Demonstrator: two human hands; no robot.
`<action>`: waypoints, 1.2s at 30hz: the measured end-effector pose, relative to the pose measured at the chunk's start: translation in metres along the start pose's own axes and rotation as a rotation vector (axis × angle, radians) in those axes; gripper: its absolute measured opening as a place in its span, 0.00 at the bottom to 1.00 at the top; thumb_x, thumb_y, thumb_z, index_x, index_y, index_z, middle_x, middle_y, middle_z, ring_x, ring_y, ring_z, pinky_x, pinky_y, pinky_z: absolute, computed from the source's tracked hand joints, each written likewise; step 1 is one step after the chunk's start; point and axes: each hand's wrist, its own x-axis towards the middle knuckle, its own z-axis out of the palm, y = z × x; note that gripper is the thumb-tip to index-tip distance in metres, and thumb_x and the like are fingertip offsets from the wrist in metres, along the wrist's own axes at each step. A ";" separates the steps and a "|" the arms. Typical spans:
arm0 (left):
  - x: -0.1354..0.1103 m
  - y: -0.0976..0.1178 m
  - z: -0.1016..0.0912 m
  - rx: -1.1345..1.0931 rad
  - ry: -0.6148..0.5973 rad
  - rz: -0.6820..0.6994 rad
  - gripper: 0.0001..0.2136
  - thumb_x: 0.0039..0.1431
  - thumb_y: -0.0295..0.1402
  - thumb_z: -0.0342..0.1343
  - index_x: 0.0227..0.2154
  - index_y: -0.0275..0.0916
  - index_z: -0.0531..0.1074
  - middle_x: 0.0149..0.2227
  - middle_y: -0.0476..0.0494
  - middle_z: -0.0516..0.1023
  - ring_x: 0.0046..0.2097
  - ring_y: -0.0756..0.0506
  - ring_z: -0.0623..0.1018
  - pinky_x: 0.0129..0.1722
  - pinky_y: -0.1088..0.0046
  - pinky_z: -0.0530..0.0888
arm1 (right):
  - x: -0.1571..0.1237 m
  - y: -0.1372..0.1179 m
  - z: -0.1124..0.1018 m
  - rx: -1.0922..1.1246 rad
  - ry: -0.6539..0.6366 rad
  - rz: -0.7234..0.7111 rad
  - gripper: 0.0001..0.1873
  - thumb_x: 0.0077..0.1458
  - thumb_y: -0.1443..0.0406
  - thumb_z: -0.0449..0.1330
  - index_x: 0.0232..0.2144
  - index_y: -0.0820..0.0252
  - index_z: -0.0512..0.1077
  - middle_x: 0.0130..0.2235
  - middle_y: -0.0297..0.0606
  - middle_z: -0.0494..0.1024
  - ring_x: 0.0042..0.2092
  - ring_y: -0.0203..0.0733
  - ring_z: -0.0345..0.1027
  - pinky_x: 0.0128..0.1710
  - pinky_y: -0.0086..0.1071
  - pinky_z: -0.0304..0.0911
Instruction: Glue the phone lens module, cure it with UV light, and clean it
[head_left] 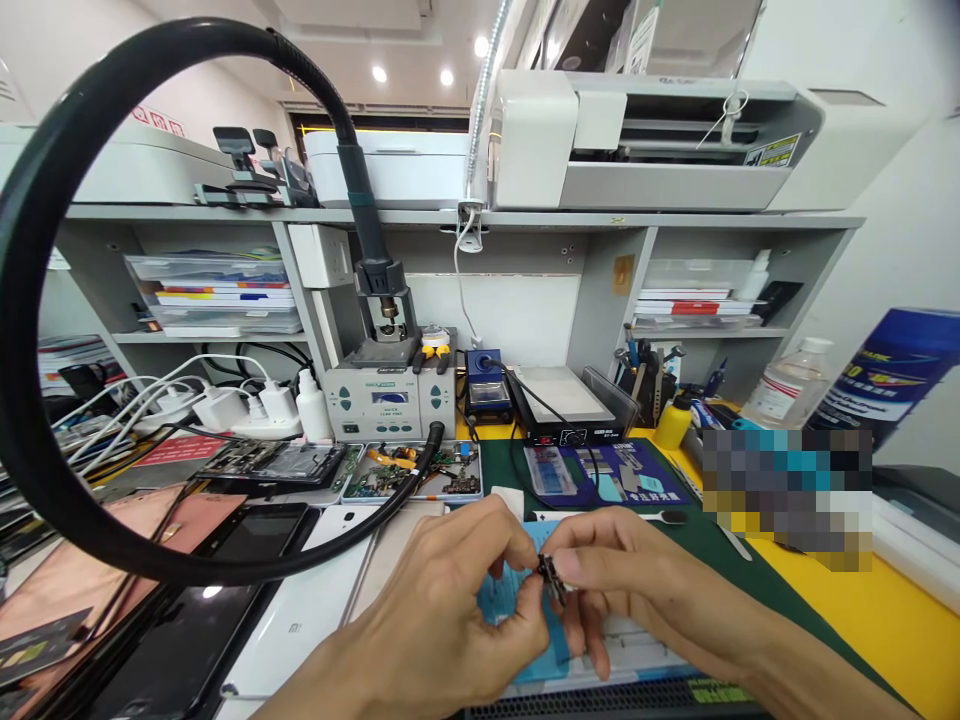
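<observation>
Between my two hands is a small dark electronic part with metallic bits, too small to identify further. The thumb and index finger of my left hand pinch at its left end. My right hand grips it from the right, thumb on top and fingers curled beneath. Under the hands lies a light blue pad on a green mat. Fingers cover part of the small piece and much of the pad.
A hot-air station stands behind, its thick black hose looping across the left. Phones lie at left near a tray of circuit boards. A brush rests beyond my right hand; a clear bottle stands at right.
</observation>
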 end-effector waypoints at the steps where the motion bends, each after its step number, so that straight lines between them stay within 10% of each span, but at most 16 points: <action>1: 0.000 0.000 0.000 -0.005 -0.003 -0.006 0.05 0.54 0.22 0.54 0.31 0.39 0.67 0.28 0.51 0.70 0.28 0.52 0.68 0.27 0.74 0.65 | 0.000 0.000 0.000 0.004 0.002 -0.003 0.19 0.51 0.56 0.69 0.33 0.69 0.77 0.25 0.38 0.76 0.26 0.36 0.72 0.22 0.26 0.69; 25: -0.001 0.000 0.003 0.000 0.012 -0.033 0.04 0.54 0.23 0.54 0.30 0.38 0.68 0.27 0.51 0.70 0.27 0.52 0.67 0.27 0.73 0.64 | 0.000 0.002 0.001 -0.005 0.024 -0.017 0.17 0.53 0.57 0.68 0.31 0.69 0.76 0.26 0.39 0.76 0.26 0.36 0.72 0.21 0.25 0.69; 36: 0.009 0.007 0.004 -0.326 -0.072 -0.589 0.04 0.54 0.33 0.56 0.27 0.40 0.71 0.25 0.53 0.69 0.25 0.52 0.67 0.23 0.77 0.65 | -0.001 0.005 -0.001 -0.201 0.121 -0.192 0.18 0.55 0.55 0.68 0.39 0.65 0.75 0.27 0.36 0.77 0.26 0.35 0.70 0.27 0.28 0.69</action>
